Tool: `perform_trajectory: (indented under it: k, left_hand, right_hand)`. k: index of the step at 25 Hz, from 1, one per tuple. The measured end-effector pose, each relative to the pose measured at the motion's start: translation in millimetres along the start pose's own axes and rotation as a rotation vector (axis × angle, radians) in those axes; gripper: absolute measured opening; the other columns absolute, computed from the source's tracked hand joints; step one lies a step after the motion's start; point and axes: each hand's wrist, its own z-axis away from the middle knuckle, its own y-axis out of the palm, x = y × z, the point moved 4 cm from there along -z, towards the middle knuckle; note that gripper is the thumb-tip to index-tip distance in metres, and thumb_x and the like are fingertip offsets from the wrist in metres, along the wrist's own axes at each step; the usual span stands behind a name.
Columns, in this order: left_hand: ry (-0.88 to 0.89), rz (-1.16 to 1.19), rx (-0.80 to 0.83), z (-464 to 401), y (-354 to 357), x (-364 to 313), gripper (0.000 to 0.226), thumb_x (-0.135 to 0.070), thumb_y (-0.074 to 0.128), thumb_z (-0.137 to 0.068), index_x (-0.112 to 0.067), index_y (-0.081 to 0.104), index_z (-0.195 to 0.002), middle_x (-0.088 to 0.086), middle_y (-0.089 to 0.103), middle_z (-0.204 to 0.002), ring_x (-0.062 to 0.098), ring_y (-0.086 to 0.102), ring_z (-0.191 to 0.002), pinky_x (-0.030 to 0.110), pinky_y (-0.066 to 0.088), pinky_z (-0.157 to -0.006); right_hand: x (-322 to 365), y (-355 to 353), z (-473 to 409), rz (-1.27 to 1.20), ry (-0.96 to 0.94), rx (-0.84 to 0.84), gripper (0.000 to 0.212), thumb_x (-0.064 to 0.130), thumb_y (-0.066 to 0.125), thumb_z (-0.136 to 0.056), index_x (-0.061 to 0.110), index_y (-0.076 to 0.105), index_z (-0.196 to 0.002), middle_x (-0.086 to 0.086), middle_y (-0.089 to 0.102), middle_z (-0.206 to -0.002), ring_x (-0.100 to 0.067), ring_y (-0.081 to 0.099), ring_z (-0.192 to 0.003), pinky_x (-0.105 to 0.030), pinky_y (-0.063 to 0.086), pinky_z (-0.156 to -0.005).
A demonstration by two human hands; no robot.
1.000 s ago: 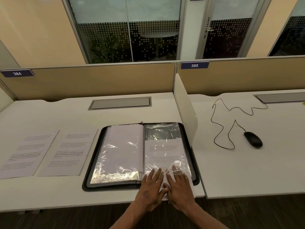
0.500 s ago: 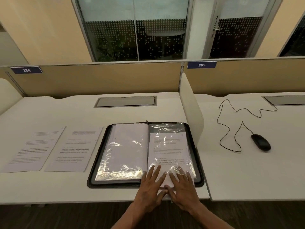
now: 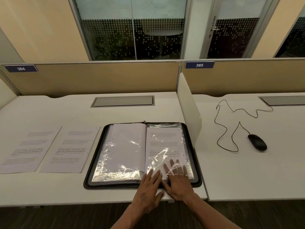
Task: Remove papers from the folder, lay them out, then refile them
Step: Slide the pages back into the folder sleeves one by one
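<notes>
A black zip folder [image 3: 94, 162] lies open on the white desk, its clear plastic sleeves shining. A printed paper [image 3: 165, 139] sits inside the right-hand sleeve, reaching almost to the sleeve's top. My right hand [image 3: 178, 184] lies flat at the sleeve's lower end, and its straight fingers show through the plastic on the paper. My left hand [image 3: 148, 192] rests flat beside it, fingers on the sleeve's bottom edge near the spine. Two more printed papers, the far one [image 3: 24, 151] and the near one [image 3: 69, 149], lie side by side left of the folder.
A white divider panel [image 3: 188, 104] stands just right of the folder. Beyond it, on the neighbouring desk, are a black mouse [image 3: 257, 142] and its looping cable [image 3: 227, 128]. A grey cable hatch [image 3: 123, 101] is set in the desk behind the folder.
The printed paper has slid up deeper into the right sleeve. My right fingers have moved forward under the plastic with it. My left hand stays at the bottom edge.
</notes>
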Motion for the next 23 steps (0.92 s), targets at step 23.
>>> perform_trajectory:
  k: [23]
  left_hand:
    - [-0.032,-0.042,-0.057,3,7,18,0.051,-0.045,0.048,-0.092,-0.029,0.052,-0.140,-0.007,0.050,-0.148,0.034,0.041,-0.141,0.055,0.018,-0.115]
  right_hand:
    - [24,1,30,-0.013,0.055,-0.045,0.079,0.074,0.007,-0.094,0.031,0.007,-0.161,0.003,-0.008,-0.168,-0.019,-0.011,-0.155,-0.045,0.003,-0.126]
